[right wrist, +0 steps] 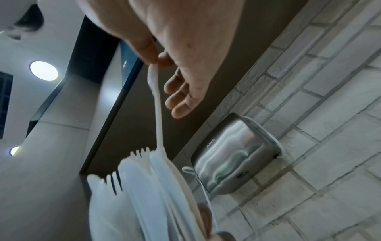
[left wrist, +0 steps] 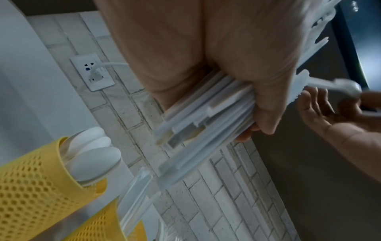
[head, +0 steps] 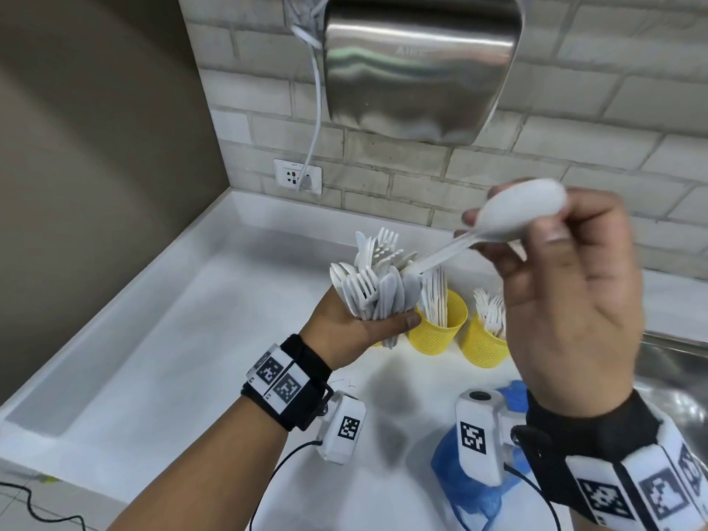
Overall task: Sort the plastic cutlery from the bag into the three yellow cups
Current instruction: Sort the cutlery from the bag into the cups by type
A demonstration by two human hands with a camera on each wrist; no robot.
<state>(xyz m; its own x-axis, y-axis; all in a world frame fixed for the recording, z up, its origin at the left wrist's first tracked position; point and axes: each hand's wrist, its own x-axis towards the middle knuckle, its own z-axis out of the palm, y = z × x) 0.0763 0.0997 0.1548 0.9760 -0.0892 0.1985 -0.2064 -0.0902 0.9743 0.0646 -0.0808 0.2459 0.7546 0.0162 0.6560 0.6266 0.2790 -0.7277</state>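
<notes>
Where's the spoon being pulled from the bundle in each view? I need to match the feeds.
Head: the spoon is upper right, its bowl pinched by the right hand.
Left wrist: at the right edge, blurred, beyond the left hand.
Right wrist: its handle hangs from the fingertips at upper centre.
Shared landmark: the cutlery bundle, which the handle's end meets in every view.

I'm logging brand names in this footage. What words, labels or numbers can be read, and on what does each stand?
"AIKE": on the front of the steel hand dryer, readable from the right wrist; blurred in the head view.
Small print on top of the wall socket: too small to read.
Square code markers on the wrist bands: patterns only, no readable text.
</notes>
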